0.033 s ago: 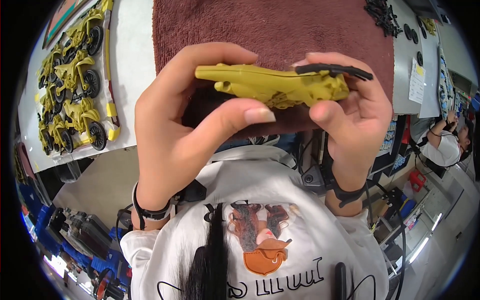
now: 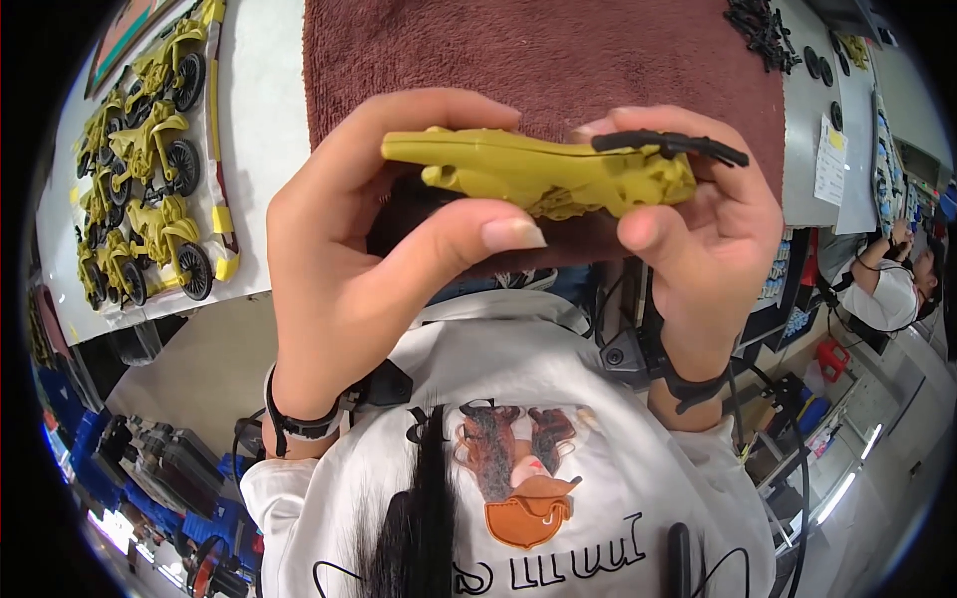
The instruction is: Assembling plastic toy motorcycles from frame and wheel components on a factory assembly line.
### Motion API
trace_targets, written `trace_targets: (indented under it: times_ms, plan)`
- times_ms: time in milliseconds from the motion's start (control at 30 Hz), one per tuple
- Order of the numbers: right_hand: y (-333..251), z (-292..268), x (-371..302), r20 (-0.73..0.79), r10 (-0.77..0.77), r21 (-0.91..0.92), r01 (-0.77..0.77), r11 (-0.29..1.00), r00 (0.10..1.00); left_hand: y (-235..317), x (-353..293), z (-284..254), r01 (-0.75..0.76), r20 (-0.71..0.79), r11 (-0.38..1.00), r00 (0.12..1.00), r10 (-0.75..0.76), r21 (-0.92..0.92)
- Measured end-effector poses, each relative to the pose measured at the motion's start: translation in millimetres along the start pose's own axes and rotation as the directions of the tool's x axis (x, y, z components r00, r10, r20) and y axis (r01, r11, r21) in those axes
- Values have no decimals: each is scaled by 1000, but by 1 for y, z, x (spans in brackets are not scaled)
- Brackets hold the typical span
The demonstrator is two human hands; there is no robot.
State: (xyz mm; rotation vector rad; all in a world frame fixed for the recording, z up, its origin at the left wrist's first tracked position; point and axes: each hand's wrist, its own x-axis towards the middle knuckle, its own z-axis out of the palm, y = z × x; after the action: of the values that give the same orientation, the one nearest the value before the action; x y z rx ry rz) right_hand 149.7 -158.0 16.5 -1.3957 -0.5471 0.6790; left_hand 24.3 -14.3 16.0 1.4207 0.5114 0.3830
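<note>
Held level in front of my chest is an olive-yellow toy motorcycle body, with no wheels visible on it. A black handlebar piece lies along its upper right end. My left hand is closed around the body's left part, thumb at the near lower edge and fingers behind. At the right end my right hand grips it between the thumb below and fingers behind the handlebar piece. The fingertips behind the body are partly hidden.
A dark red towel covers the table's middle. Finished-looking yellow toy motorcycles with black wheels stand at left on a tray. Loose black parts and black wheels lie at far right, near a paper sheet. Another person sits at right.
The toy body has shifted very slightly, its left end a little further left and its handlebar end slightly right. Both hands keep their hold.
</note>
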Motion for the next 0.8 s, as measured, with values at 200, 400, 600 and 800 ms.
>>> trace_targets:
  times_ms: [200,400,600,800]
  plan:
    - [2,-5,-6,122,-231,-140,247,959,965,-5,-5,-3,-145,45,989,988,145,4]
    - [-6,-1,-6,54,-150,25,149,988,987,5,1,-2,-139,29,974,990,136,178]
    - [-2,-6,3,43,48,277,-58,959,998,-5,0,-5,-47,169,989,983,70,-139]
    - [-6,2,2,89,65,111,-75,991,994,2,-4,7,73,7,990,997,-72,-118]
